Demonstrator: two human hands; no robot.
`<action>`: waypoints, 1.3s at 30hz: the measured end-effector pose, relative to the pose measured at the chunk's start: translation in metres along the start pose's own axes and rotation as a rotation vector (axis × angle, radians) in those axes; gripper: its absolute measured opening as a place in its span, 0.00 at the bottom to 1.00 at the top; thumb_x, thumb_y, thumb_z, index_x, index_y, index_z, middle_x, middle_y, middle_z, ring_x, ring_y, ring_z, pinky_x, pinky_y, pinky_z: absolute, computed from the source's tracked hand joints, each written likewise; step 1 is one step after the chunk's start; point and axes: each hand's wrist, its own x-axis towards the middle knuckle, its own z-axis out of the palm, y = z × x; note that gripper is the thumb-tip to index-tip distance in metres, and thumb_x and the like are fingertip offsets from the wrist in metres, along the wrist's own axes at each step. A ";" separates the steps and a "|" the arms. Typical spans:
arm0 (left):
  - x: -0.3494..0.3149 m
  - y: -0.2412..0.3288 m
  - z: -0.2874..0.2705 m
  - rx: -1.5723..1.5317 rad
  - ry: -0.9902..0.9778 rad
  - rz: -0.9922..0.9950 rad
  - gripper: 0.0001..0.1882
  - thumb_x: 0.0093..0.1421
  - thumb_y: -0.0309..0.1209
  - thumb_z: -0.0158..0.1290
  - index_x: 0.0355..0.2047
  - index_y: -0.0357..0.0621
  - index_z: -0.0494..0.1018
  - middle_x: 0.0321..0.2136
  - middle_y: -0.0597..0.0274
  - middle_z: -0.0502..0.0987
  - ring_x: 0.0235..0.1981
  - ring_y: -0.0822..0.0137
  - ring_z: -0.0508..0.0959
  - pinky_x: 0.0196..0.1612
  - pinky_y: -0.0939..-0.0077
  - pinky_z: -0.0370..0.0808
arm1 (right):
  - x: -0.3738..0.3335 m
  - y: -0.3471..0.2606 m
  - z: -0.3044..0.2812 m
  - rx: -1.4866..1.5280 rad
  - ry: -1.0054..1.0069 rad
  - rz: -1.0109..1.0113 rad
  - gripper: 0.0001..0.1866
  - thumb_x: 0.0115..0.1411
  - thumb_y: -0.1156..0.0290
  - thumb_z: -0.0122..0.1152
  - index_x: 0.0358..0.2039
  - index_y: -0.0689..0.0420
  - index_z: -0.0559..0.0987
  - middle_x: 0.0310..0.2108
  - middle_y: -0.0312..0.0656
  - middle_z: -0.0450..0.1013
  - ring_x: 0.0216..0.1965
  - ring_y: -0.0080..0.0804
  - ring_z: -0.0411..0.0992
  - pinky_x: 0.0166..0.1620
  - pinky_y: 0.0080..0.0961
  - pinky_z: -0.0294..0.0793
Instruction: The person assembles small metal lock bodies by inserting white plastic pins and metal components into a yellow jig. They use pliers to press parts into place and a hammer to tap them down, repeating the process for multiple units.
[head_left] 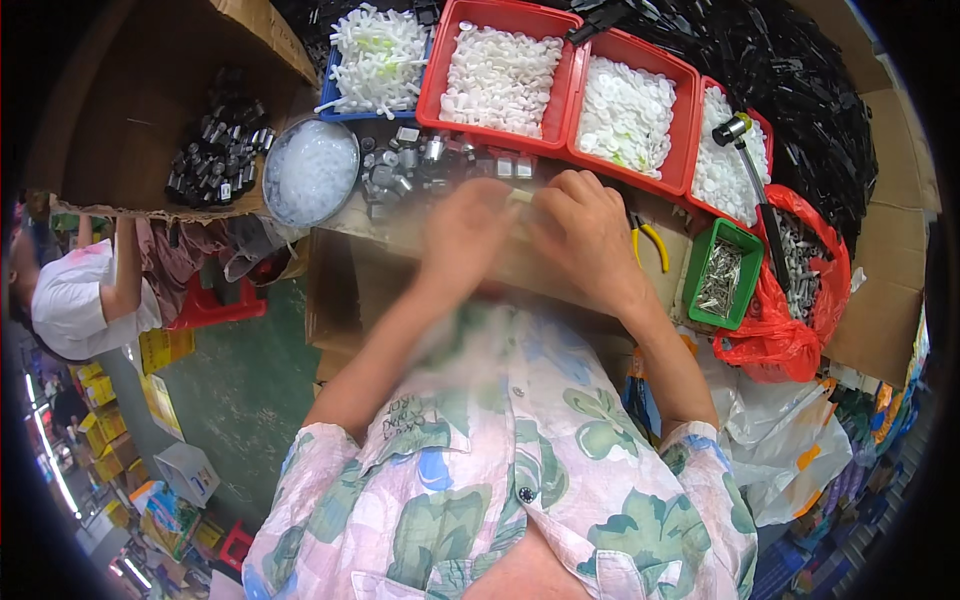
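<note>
Above the near edge of the cardboard-topped bench, my left hand (pixel 468 232) is smeared by motion, so its fingers cannot be made out. Close to its right, my right hand (pixel 585 232) has its fingers curled in a pinch. A small pale piece (pixel 520 197) shows between the two hands; its kind is too blurred to tell. Just beyond my hands lie several small metal cylinders (pixel 385 178), silver and dark. Pliers with yellow handles (pixel 652 245) rest beside my right hand, partly hidden by it.
Behind stand red trays (pixel 570 130) of small white parts and a blue tray (pixel 330 95) of white stems. A bowl (pixel 312 172) and carton (pixel 120 130) are left. At right are a green tray (pixel 722 272) of metal pins, a hammer (pixel 765 205) and a red bag (pixel 770 340).
</note>
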 end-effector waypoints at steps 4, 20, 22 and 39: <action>0.003 0.000 0.005 0.057 -0.016 -0.020 0.10 0.67 0.29 0.55 0.45 0.37 0.72 0.16 0.72 0.71 0.13 0.83 0.66 0.16 0.85 0.65 | 0.004 -0.002 0.000 -0.029 0.005 -0.022 0.13 0.48 0.70 0.68 0.34 0.59 0.77 0.36 0.42 0.69 0.42 0.41 0.69 0.43 0.39 0.66; 0.007 -0.013 0.009 0.146 -0.024 0.083 0.10 0.68 0.29 0.54 0.45 0.35 0.72 0.14 0.74 0.69 0.13 0.84 0.62 0.17 0.83 0.60 | -0.034 0.007 -0.035 0.001 0.235 0.132 0.11 0.53 0.74 0.69 0.37 0.59 0.79 0.39 0.44 0.74 0.41 0.43 0.75 0.42 0.37 0.72; 0.002 0.000 0.007 0.207 -0.013 0.138 0.11 0.67 0.29 0.55 0.46 0.36 0.73 0.14 0.74 0.69 0.14 0.84 0.62 0.18 0.82 0.60 | -0.056 0.018 -0.057 -0.051 0.336 0.249 0.07 0.55 0.78 0.67 0.35 0.61 0.79 0.37 0.45 0.74 0.37 0.43 0.75 0.41 0.35 0.74; 0.146 0.061 -0.039 1.062 0.030 0.892 0.04 0.55 0.22 0.58 0.32 0.37 0.80 0.33 0.54 0.77 0.42 0.51 0.74 0.47 0.61 0.72 | -0.132 0.083 -0.085 -0.384 0.292 0.594 0.08 0.63 0.76 0.60 0.42 0.65 0.77 0.38 0.48 0.74 0.41 0.46 0.75 0.46 0.36 0.72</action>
